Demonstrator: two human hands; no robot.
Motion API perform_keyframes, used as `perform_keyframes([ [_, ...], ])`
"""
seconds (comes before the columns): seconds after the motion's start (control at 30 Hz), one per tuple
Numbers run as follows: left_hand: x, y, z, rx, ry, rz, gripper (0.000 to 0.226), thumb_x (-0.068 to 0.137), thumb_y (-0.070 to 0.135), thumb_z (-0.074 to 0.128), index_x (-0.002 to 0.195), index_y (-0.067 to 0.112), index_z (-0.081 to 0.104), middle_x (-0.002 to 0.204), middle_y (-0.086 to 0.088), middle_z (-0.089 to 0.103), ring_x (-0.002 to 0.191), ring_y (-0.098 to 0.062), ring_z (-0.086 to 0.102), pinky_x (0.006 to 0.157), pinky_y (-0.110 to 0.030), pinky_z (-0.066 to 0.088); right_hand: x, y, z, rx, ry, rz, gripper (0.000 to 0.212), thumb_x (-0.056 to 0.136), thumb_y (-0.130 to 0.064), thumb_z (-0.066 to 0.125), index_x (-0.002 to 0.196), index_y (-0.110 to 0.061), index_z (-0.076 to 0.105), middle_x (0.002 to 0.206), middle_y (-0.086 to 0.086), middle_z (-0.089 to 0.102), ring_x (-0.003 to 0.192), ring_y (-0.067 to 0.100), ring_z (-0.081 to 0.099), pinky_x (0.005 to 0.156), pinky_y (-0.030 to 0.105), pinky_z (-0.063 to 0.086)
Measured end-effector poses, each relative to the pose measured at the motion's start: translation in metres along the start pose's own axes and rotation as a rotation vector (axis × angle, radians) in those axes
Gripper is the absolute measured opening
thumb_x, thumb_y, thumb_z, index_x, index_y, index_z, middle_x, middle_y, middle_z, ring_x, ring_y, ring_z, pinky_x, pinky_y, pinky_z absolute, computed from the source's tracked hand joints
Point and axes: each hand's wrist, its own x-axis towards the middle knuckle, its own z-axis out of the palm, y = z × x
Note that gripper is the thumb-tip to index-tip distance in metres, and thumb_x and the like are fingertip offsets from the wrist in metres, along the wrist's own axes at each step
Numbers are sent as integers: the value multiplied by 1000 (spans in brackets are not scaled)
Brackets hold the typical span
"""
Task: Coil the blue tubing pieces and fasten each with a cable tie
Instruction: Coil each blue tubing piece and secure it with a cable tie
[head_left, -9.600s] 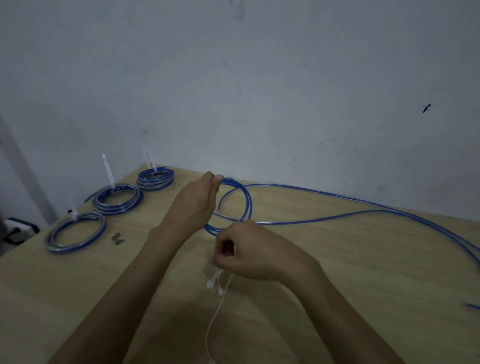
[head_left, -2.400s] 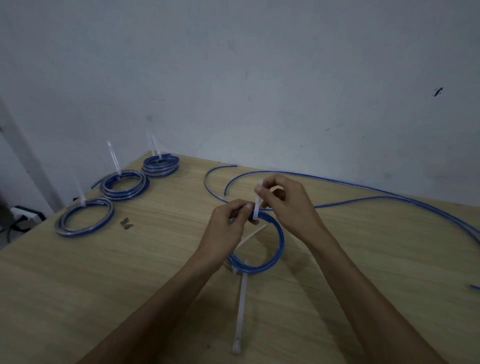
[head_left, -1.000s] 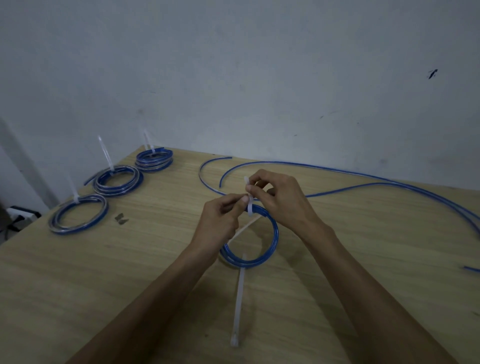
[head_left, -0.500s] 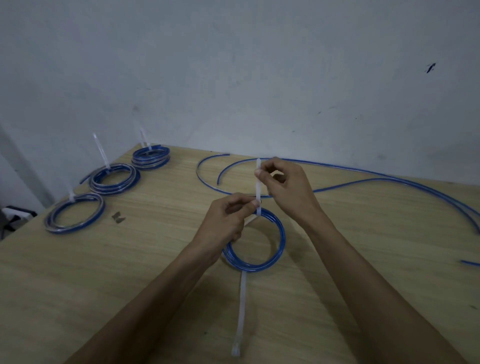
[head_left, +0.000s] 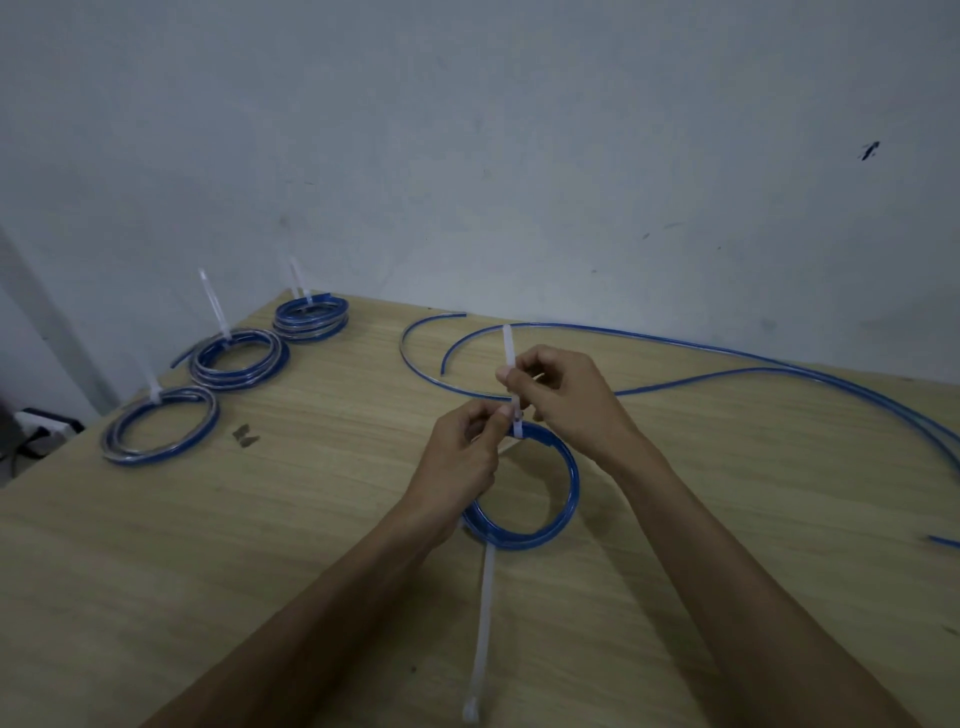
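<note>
A blue tubing coil (head_left: 563, 499) sits at the middle of the wooden table (head_left: 260, 545). My left hand (head_left: 460, 462) pinches the coil's top where a white cable tie (head_left: 510, 358) wraps it. My right hand (head_left: 563, 400) pinches that tie's tail, which stands up from the coil. A spare white cable tie (head_left: 483, 618) lies on the table below the coil, its head toward me. Long loose blue tubing pieces (head_left: 727, 364) curve across the back and right of the table.
Three tied blue coils lie at the back left: the near one (head_left: 161, 423), the middle one (head_left: 239, 358) and the far one (head_left: 310, 318), each with a tie tail sticking up. A small dark scrap (head_left: 245, 434) lies near them. A wall runs behind the table.
The tie's tail was fed through and has been drawn upward by my right hand. My left hand keeps its pinch at the coil's top. The view shifted slightly.
</note>
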Motion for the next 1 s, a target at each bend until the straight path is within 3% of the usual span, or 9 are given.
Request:
perform_keyframes([
  [0.07, 1, 2, -1, -2, 23, 20, 26, 103, 32, 52, 104, 12, 68, 54, 19, 56, 43, -2, 38, 45, -19, 31, 0, 1, 1, -26, -1, -21, 18, 98, -28, 65, 83, -19, 69, 78, -5, 70, 78, 12, 67, 72, 30, 54],
  [0.13, 0, 4, -1, -14, 27, 55, 27, 102, 32, 55, 102, 9, 68, 62, 17, 60, 44, -2, 38, 44, -19, 30, 1, 0, 0, -47, 48, -48, 19, 96, -30, 67, 82, -19, 71, 80, -8, 70, 80, 9, 66, 78, 29, 54],
  [0.3, -1, 8, -2, -41, 17, 67, 25, 98, 29, 63, 93, 5, 66, 65, 13, 60, 50, -12, 40, 47, -27, 30, 2, -2, 3, -89, 166, -93, 17, 96, -26, 67, 84, -15, 72, 89, -6, 68, 82, 5, 62, 70, 11, 46],
  [0.5, 1, 7, 1, -94, 23, 21, 17, 94, 30, 68, 85, 16, 70, 79, -1, 63, 64, -13, 53, 55, -30, 41, 4, 4, 6, -34, 222, -12, 19, 96, -27, 66, 86, -13, 73, 87, -9, 66, 73, -1, 57, 68, 15, 43],
  [0.6, 1, 7, 1, -29, 19, 90, 22, 97, 33, 63, 90, 15, 72, 72, 6, 60, 69, -9, 52, 63, -30, 44, 4, 2, 6, 12, 269, 1, 22, 97, -29, 66, 82, -14, 70, 79, -9, 63, 66, 2, 55, 66, 22, 45],
  [0.67, -1, 7, 1, 72, 47, 179, 23, 100, 33, 58, 94, 15, 73, 71, 13, 63, 68, -2, 54, 66, -22, 45, 3, -1, 7, 59, 258, 6, 24, 98, -28, 65, 79, -14, 68, 74, -8, 63, 66, 7, 57, 65, 27, 50],
  [0.77, -2, 8, -2, 202, 97, 324, 23, 102, 30, 55, 96, 18, 73, 72, 14, 64, 70, -1, 57, 67, -15, 44, 1, -7, 10, 112, 226, 8, 25, 100, -25, 62, 77, -15, 65, 70, -5, 62, 64, 9, 59, 59, 21, 50],
  [0.87, 0, 7, -3, 245, 141, 368, 25, 103, 30, 53, 94, 17, 73, 69, 14, 62, 66, -2, 55, 64, -17, 43, 2, -9, 9, 70, 187, -15, 23, 101, -29, 60, 83, -15, 66, 75, 1, 65, 68, 13, 62, 65, 33, 58],
  [1.0, 4, 6, -5, 159, 189, 292, 33, 102, 37, 53, 80, 18, 67, 52, 15, 45, 48, -4, 38, 54, -28, 34, 1, -10, 10, -16, 121, -69, 10, 100, -28, 61, 96, -21, 68, 78, -6, 68, 74, 7, 66, 73, 31, 57],
])
